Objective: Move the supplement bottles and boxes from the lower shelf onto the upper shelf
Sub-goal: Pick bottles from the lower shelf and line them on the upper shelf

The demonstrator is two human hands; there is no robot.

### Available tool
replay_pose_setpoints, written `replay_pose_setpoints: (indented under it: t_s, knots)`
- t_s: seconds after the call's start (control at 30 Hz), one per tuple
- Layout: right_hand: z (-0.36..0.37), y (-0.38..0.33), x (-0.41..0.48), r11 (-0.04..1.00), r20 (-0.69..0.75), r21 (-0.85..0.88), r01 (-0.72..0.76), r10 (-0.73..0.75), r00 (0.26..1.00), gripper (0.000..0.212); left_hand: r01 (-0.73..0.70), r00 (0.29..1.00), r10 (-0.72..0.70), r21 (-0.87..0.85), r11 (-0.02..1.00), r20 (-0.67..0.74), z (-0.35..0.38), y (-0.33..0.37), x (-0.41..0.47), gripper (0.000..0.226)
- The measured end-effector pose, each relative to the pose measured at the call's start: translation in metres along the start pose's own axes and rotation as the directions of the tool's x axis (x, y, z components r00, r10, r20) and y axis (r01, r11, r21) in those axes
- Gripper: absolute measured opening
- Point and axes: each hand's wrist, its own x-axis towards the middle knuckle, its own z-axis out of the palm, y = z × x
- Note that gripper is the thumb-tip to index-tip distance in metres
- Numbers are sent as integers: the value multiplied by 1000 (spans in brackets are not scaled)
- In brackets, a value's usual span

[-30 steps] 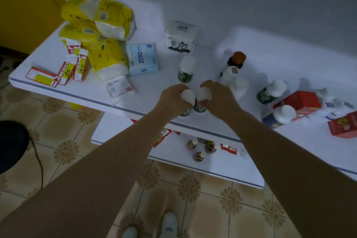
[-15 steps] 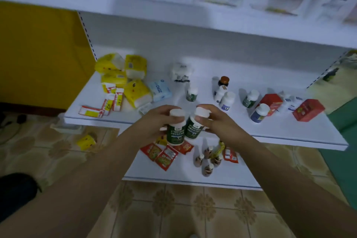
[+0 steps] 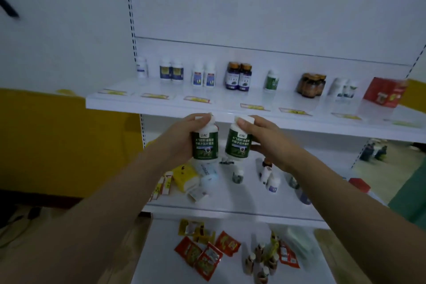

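My left hand [image 3: 182, 136] grips a white bottle with a green label [image 3: 205, 143], held upright just below the front edge of the upper shelf [image 3: 161, 105]. My right hand [image 3: 265, 138] grips a second green-labelled bottle [image 3: 238, 143] beside it, slightly tilted. Both bottles hang in the air in front of the lower shelf [image 3: 230, 205]. On that lower shelf, partly hidden behind my arms, stand several small bottles [image 3: 273, 183] and a red box [image 3: 359, 184].
The upper shelf carries a row of supplement bottles [image 3: 238, 76], a brown jar group [image 3: 311, 85] and a red box [image 3: 383, 94], with price tags along its front. Yellow tissue packs [image 3: 185, 176] lie on the lower shelf. Red sachets [image 3: 207, 256] and tiny bottles fill the bottom shelf.
Both hands lifted the two green-labelled bottles off the lower shelf and raised them to the upper shelf's front edge. The view tilted upward, revealing the upper shelf.
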Motion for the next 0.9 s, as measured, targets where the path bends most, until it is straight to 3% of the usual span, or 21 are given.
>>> replay_pose_setpoints:
  t_s: [0.17, 0.33, 0.47, 0.67, 0.77, 0.83, 0.9]
  knots:
    - [-3, -29, -4, 998, 9, 2, 66, -66, 998, 27, -36, 999, 35, 47, 998, 10, 3, 38, -7, 47]
    - [-18, -45, -8, 994, 2, -35, 104, -104, 995, 29, -86, 996, 76, 243, 966, 51, 22, 55, 1, 59]
    - [-46, -57, -10, 986, -51, -99, 130, -136, 989, 34, -121, 993, 113, 241, 963, 46, 47, 59, 23, 48]
    - [-99, -67, -7, 979, -155, -168, 117, -143, 977, 39, -183, 975, 154, 183, 966, 162, 93, 59, 70, 41]
    - [-128, -65, 5, 975, -201, -184, 121, -158, 967, 26, -195, 966, 163, 153, 969, 198, 118, 57, 101, 35]
    - [-149, -59, 17, 976, -220, -177, 123, -161, 962, 7, -198, 968, 158, 209, 958, 193, 131, 51, 128, 32]
    - [-172, -50, 36, 971, -230, -206, 119, -166, 959, 4, -205, 973, 161, 295, 933, 168, 141, 44, 159, 37]
